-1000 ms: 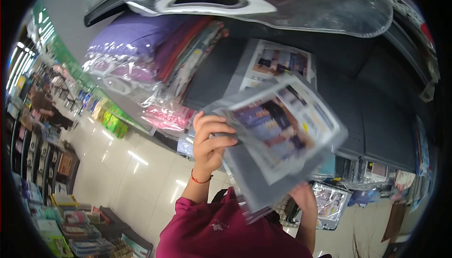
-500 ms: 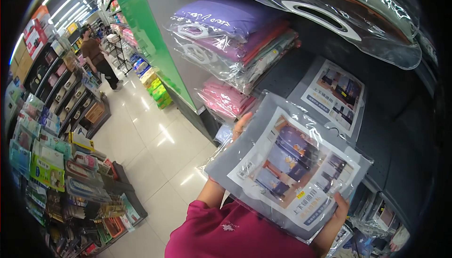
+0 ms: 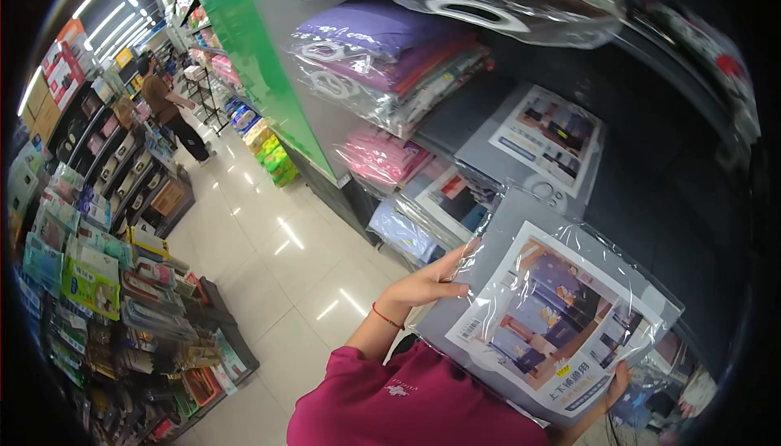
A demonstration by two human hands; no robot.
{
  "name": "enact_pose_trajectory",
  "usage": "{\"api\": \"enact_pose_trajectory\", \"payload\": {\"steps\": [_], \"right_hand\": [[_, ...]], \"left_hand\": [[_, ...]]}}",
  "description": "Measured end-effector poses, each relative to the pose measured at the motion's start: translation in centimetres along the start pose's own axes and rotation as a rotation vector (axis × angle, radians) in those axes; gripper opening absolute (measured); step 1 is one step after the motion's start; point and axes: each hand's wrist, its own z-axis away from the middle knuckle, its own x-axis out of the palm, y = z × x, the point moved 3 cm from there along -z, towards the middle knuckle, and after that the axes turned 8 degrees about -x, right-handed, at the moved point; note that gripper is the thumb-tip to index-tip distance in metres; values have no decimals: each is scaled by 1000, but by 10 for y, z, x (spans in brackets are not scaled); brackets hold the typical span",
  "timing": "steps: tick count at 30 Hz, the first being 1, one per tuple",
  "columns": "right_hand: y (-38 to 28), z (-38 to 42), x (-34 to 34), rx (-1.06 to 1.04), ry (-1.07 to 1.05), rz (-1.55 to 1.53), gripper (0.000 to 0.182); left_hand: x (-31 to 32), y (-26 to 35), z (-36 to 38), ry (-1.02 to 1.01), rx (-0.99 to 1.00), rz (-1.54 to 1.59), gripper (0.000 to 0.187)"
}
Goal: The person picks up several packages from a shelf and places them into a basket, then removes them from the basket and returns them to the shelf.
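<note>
A grey packaged bed curtain [image 3: 500, 283], flat in clear plastic, is held up in front of me. Its printed insert shows blue curtains and Chinese lettering. My left hand [image 3: 443, 279] grips its left edge, thumb on the front and the other fingers partly behind. At the lower right edge, my right hand [image 3: 616, 389] is closed on the package, with much of that hand hidden behind it. A similar grey package [image 3: 547, 141] lies on the dark shelf just beyond.
Purple bagged textiles [image 3: 370, 35] and pink ones [image 3: 382, 157] are stacked on the shelves. Bags with white handles [image 3: 480, 10] hang over the upper shelf edge. A rack of packaged goods [image 3: 89, 283] lines the aisle's left side. A person [image 3: 167, 108] stands farther down the tiled aisle.
The package has moved right and slightly down, uncovering lower-shelf packages. My left hand has come into fuller view, its thumb now on the front. The person in the aisle has shifted slightly.
</note>
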Motion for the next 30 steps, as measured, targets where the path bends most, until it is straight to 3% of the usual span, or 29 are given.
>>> {"api": "enact_pose_trajectory", "payload": {"steps": [5,7,9,12,14,16,19,21,23,26,30], "right_hand": [[-38,28,-27,154,170,37,46],[-36,35,-76,-4,84,44,52],[-24,33,-134,1,0,-78,58],[28,33,-234,136,-171,107,66],[31,49,-260,286,-75,377,70],[30,75,-285,267,-5,530,66],[27,138,-349,321,217,641,48],[40,177,-400,315,318,894,44],[44,197,-425,327,386,879,40],[53,202,-431,296,380,1113,36],[60,164,-444,242,393,1153,39]], "left_hand": [[57,-31,3,148,-36,132,76],[84,-45,5,221,-84,189,74],[91,-78,-2,247,-81,229,74],[103,-112,-26,211,-70,170,74],[128,-137,-43,133,-140,154,74],[161,-155,-53,99,-239,75,70],[205,-236,-66,-63,-479,-33,60],[231,-319,-71,-168,-638,-127,46],[255,-397,-62,-239,-750,-244,43],[264,-481,-48,-235,-603,-190,44],[289,-450,-59,-61,-436,-246,46]]}}
